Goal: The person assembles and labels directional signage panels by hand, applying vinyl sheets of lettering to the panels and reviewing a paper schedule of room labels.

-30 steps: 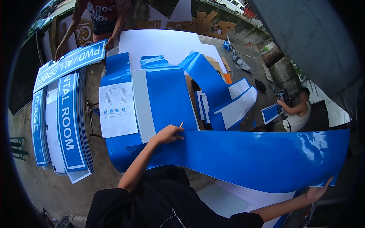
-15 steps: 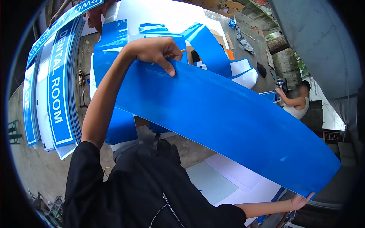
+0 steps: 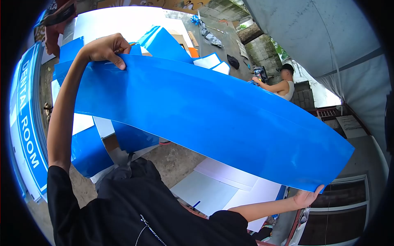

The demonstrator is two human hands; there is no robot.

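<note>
A long blue panel (image 3: 205, 119) stretches across the view from upper left to lower right. My left hand (image 3: 107, 50) grips its top edge near the left end, thumb on the blue face, with a thin orange-yellow pencil-like item between the fingers. My right hand (image 3: 307, 197) holds the lower corner at the far right end, fingers partly hidden by the panel. Behind the panel, blue sheets (image 3: 166, 45) and a white sheet (image 3: 119, 22) lie on the worktable.
At the left stand stacked signs, one reading DENTAL ROOM (image 3: 30, 119). White boards (image 3: 205, 190) lie below the panel. A co-worker (image 3: 283, 84) is at the table's far right side. Grey sheeting (image 3: 303, 37) hangs at upper right, above a framed window (image 3: 340, 205).
The view has turned to the right, so the signs and table sit further left. Both hands still hold the blue panel, which now lies further left in view.
</note>
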